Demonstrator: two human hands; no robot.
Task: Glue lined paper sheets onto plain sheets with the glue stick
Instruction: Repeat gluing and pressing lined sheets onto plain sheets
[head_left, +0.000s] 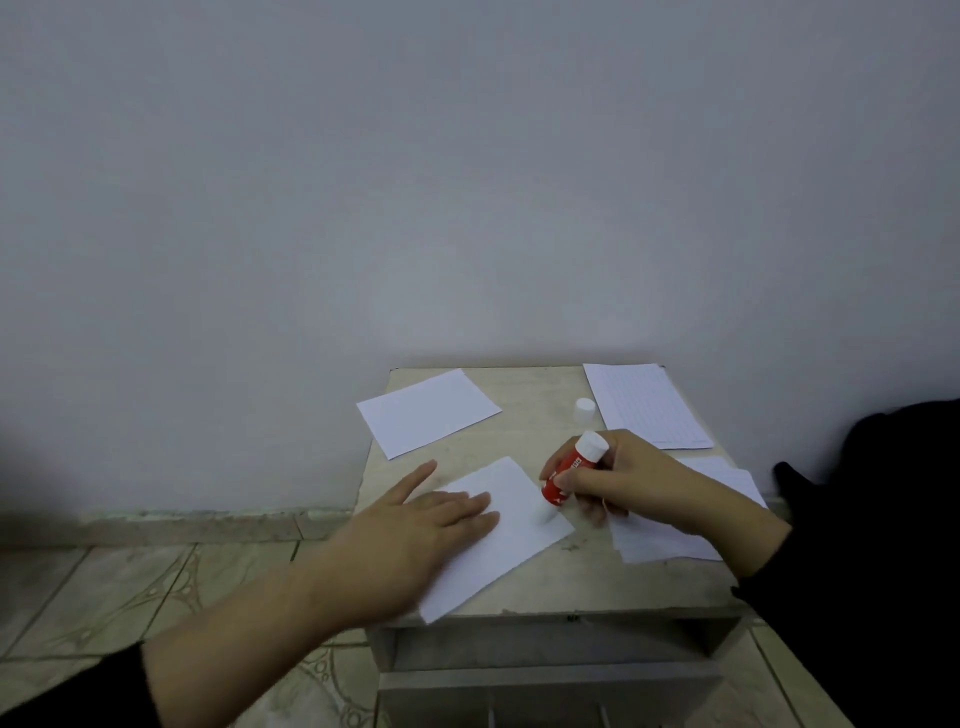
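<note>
We had one sheet (511, 525) under the left hand (415, 535), lying on the small table (540, 415). The glue stick (571, 470) sat in the right hand (623, 478), tip on that sheet. Its cap (585, 409) stood just beyond the right hand, the lined stack (647, 405) right of the cap. Another sheet (428, 413) lay beyond the left hand; more sheets (670, 535) lay under the right wrist.

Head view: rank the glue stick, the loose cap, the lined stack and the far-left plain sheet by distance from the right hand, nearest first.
1. Glue stick: held in the right hand, tip down on the centre sheet.
2. Cap: standing just beyond the hand.
3. Lined stack: back right corner, only slightly farther than the cap.
4. Plain sheet: back left, overhanging the table edge.
</note>
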